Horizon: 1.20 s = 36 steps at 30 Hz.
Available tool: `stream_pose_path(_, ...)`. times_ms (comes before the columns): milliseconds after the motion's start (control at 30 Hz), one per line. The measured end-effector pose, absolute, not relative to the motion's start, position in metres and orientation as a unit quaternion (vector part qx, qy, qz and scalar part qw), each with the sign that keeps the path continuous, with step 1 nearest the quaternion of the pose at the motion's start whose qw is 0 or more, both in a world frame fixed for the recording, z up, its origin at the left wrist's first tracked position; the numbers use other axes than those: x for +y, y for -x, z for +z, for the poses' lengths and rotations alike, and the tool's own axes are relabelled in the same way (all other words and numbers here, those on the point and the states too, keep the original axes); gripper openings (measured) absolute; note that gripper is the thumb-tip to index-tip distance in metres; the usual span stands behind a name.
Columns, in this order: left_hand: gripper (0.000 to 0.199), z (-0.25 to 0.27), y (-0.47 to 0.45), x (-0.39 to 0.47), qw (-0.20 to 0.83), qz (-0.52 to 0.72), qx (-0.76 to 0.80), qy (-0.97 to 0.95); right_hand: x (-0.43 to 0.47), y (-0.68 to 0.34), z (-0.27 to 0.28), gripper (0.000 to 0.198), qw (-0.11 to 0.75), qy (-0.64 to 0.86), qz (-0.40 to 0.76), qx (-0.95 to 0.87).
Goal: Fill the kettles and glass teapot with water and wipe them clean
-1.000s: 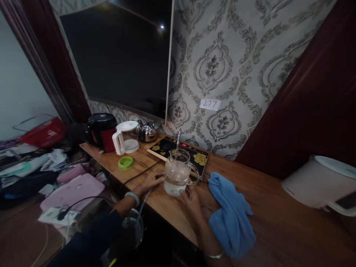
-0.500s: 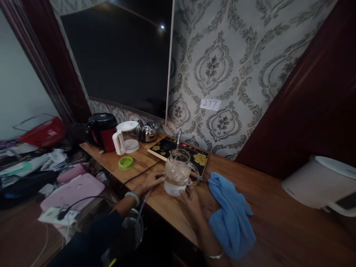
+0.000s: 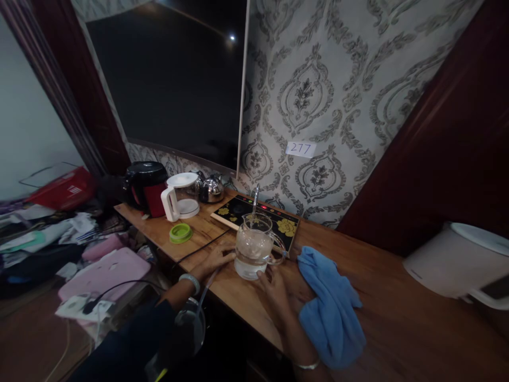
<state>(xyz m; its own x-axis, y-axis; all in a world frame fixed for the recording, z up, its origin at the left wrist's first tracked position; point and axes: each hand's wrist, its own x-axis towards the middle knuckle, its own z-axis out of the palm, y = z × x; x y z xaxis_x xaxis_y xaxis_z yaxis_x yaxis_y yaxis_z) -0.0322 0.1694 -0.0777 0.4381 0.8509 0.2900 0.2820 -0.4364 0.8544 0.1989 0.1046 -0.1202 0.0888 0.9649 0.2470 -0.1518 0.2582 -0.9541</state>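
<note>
A clear glass teapot [image 3: 251,260] stands at the front part of the wooden counter, partly filled with water. The curved metal spout [image 3: 255,199] of a black electric tea stove [image 3: 230,208] with gold flowers reaches over its open top. My left hand [image 3: 218,257] rests its fingertips against the pot's left side. With thumb and fingers, my right hand [image 3: 273,286] grips the lower right of the pot, below its glass handle. A clear tube [image 3: 203,297] hangs down beneath my left hand.
To the left are a green lid [image 3: 180,233], a white-handled glass jug [image 3: 186,207], a steel kettle [image 3: 212,189] and a black-and-red appliance [image 3: 154,191]. A blue cloth [image 3: 332,313] lies on the right, before a large white kettle [image 3: 457,262]. A dark cord [image 3: 201,249] crosses the counter.
Both hands and the teapot stay where they were. Only the look of the water inside the pot differs slightly.
</note>
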Motion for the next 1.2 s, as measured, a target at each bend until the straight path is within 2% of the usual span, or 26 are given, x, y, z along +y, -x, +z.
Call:
stream_pose_path(933, 0.047, -0.079, 0.031, 0.169, 0.375, 0.380, 0.369, -0.761, 0.104, -0.199, -0.116, 0.071, 0.611, 0.409, 0.450, -0.507)
stream_pose_path(1200, 0.047, -0.086, 0.033, 0.171, 0.403, 0.390, 0.375, -0.738, 0.104, -0.199, -0.119, 0.069, 0.616, 0.404, 0.451, -0.504)
